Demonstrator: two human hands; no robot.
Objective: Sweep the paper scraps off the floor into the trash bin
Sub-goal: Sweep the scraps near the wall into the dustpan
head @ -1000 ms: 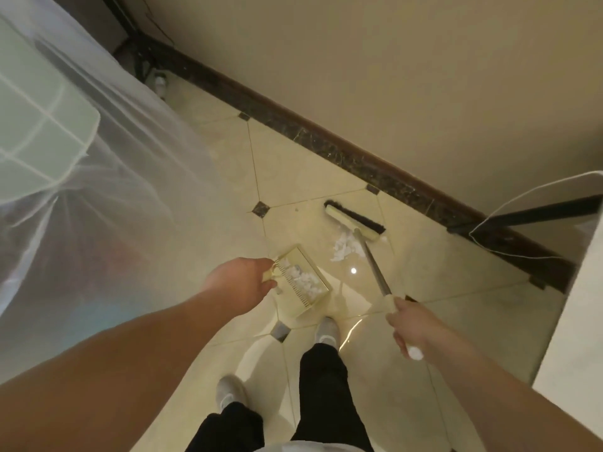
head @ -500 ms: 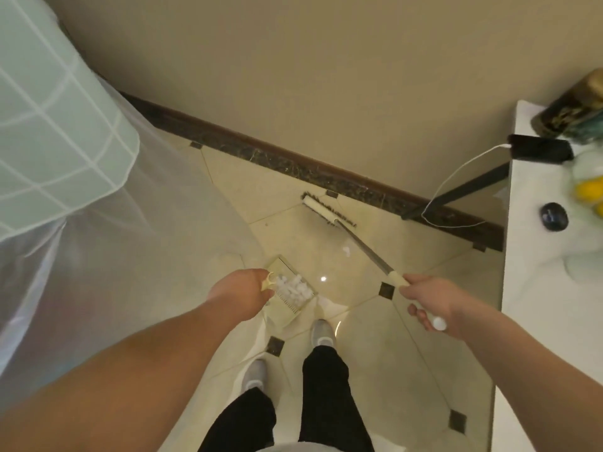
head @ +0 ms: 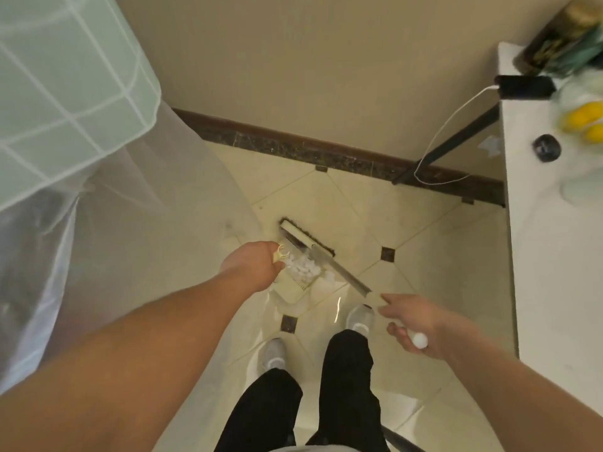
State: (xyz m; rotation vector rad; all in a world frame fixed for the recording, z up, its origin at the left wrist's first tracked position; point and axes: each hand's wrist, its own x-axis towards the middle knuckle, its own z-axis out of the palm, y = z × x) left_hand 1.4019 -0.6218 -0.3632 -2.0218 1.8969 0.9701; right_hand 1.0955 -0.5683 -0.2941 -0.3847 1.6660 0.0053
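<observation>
My left hand [head: 253, 267] grips the handle of a pale yellow dustpan [head: 295, 282] held just above the tiled floor. White paper scraps [head: 303, 268] lie heaped inside the pan, and one scrap [head: 331, 276] sits at its right edge. My right hand [head: 412, 324] holds the white-tipped handle of a small broom. Its metal shaft runs up-left to the broom head [head: 305, 238], which rests against the pan's far side. No trash bin is in view.
A sheer white curtain [head: 137, 230] hangs on the left under a pale green checked cloth [head: 62, 79]. A white counter [head: 554, 256] with a phone, cable and yellow items stands on the right. The dark baseboard [head: 326, 151] runs ahead. My feet stand just below the pan.
The broom head has swept toward me from near the baseboard up against the dustpan, pushing the loose scraps into it. The view has swung right, showing more of the counter.
</observation>
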